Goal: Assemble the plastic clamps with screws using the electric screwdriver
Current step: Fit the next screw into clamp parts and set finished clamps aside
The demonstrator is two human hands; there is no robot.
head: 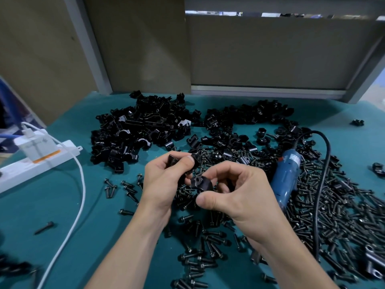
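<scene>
The teal worktop (62, 205) fills the lower frame. A heap of black plastic clamps (137, 130) at upper centre and a spread of screws (343, 215) at lower right lie within easy reach as stock. The blue electric screwdriver (286, 176) lies unheld at centre right among the screws, apparently parked until a screw is set. At centre, the left hand (160, 184) pinches one clamp half (173, 160). The right hand (239, 190) pinches a second clamp half (201, 183) close beside it, probably for mating.
</scene>
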